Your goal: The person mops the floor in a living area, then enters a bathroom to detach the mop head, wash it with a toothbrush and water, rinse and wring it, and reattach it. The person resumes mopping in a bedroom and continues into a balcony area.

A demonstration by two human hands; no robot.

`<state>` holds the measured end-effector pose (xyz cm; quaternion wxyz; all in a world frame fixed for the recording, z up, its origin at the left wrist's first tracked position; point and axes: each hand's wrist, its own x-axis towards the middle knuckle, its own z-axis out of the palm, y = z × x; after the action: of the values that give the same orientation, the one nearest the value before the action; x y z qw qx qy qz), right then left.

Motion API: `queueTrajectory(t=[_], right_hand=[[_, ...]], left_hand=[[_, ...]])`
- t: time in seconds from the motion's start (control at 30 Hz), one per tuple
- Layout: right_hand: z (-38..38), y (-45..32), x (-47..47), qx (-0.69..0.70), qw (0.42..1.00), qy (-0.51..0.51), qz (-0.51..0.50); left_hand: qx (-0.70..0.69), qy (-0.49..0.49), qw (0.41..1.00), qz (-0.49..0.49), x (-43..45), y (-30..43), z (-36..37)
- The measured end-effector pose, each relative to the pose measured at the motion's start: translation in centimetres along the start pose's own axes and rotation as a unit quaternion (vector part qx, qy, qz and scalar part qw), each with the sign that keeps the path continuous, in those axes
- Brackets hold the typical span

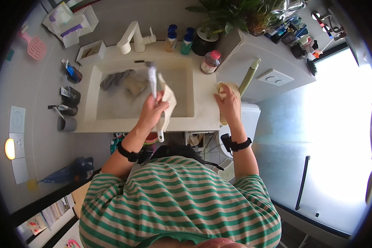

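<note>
My left hand (152, 110) is over the front of the sink, gripping a long white brush (153, 81) whose dark bristled head points away from me. A cream ribbed cloth (170, 100), perhaps a sock, hangs from the same hand. The cream rectangular sink (190, 90) holds cloudy water. Dark grey cloth (116, 80) and a beige-brown cloth (135, 86) lie in it, partly under water. Right of the sink, my right hand (230, 104) has its fingers around a pale yellow bar (222, 93), apparently soap, over a pale yellow tray or board (223, 120).
Behind the sink stand a beige faucet (136, 38) and blue-capped bottles (186, 43). A pink-capped bottle (210, 63) is at the back right corner. A green handle (249, 77) rises beside the tray. Cups (67, 123) line the left wall. A white toilet (251, 114) is at right.
</note>
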<state>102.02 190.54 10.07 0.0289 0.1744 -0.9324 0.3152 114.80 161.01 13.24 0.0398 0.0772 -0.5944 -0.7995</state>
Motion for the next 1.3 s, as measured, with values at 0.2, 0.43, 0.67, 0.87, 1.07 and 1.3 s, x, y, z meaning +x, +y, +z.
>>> queueTrajectory(t=[0.2, 0.43, 0.67, 0.87, 1.07, 1.3], right_hand=[[3.5, -11.7, -2.0, 0.516, 0.837, -0.172, 0.06], [7.8, 1.7, 3.6, -0.186, 0.979, 0.051, -0.063], [13.0, 2.1, 5.4, -0.232, 0.972, -0.006, -0.043], [14.1, 0.4, 6.3, -0.252, 0.965, 0.005, -0.07], [12.9, 1.4, 1.8, -0.159, 0.981, -0.046, -0.102], [9.3, -0.1, -8.2, -0.158, 0.98, -0.101, -0.071]], left_hand=[[-0.01, -0.057, 0.998, 0.035, 0.2, 0.3, 1.9], [0.045, 0.068, 0.996, 0.036, -1.3, 1.3, -6.0], [0.088, 0.121, 0.988, 0.032, -4.5, 1.0, -9.7], [0.069, 0.151, 0.986, 0.017, -5.5, 1.6, -10.7], [0.077, 0.14, 0.987, 0.033, -5.5, 3.0, -11.1], [0.067, 0.146, 0.985, 0.064, -7.1, 3.4, -13.5]])
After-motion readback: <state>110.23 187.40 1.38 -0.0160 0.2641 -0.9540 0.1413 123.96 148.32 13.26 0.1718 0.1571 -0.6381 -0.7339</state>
